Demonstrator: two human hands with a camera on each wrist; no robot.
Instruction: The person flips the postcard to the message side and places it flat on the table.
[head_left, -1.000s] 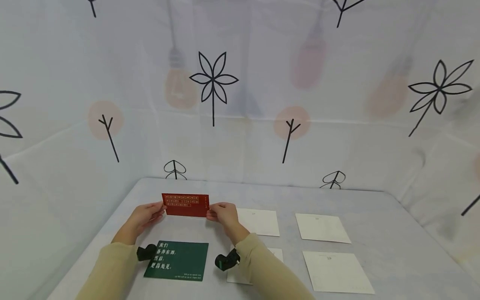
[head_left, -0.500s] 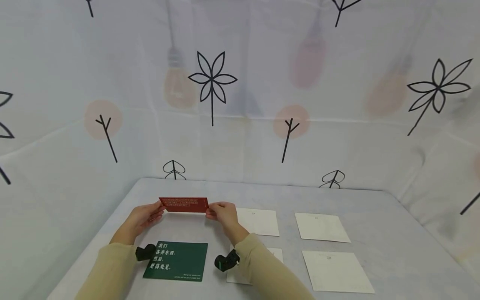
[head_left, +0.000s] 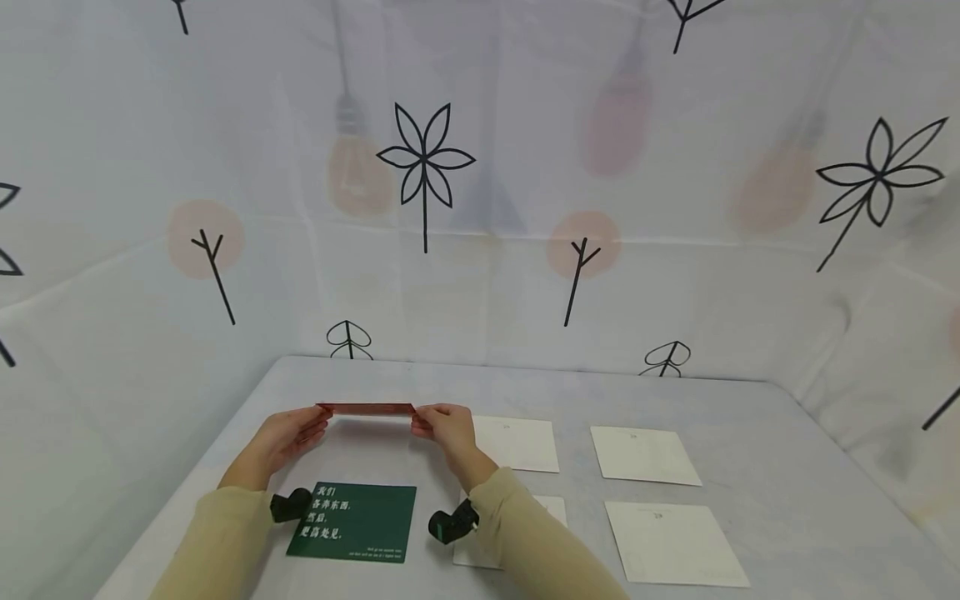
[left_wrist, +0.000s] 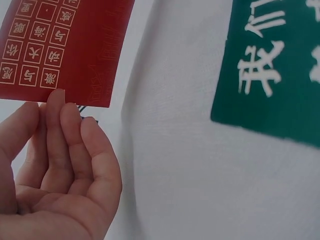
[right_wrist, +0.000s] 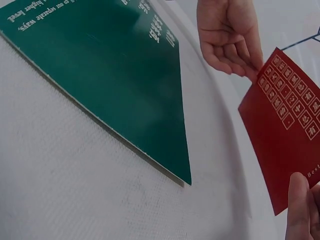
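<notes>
Both hands hold a red card [head_left: 371, 409] printed with gold-framed characters, raised over the far left of the table. In the head view it appears almost edge-on, a thin red strip. My left hand [head_left: 288, 437] pinches its left end; in the left wrist view the thumb and fingers [left_wrist: 56, 115] meet at the card's edge. At the opposite end my right hand [head_left: 452, 437] pinches it, and one finger [right_wrist: 298, 200] lies over the printed face in the right wrist view. A green card [head_left: 360, 523] with white writing lies flat on the table, nearer and between the forearms.
Several white cards lie to the right, among them a far one [head_left: 517, 443], another beside it [head_left: 645, 456] and a near one [head_left: 675, 543]. One near card [head_left: 474, 552] is partly covered by the right sleeve [head_left: 540, 533]. A patterned white curtain [head_left: 495, 292] stands behind the table.
The red card has tilted from showing its printed face to nearly edge-on in the head view. Both hands keep their hold and stay almost in place. The cards on the table have not moved.
</notes>
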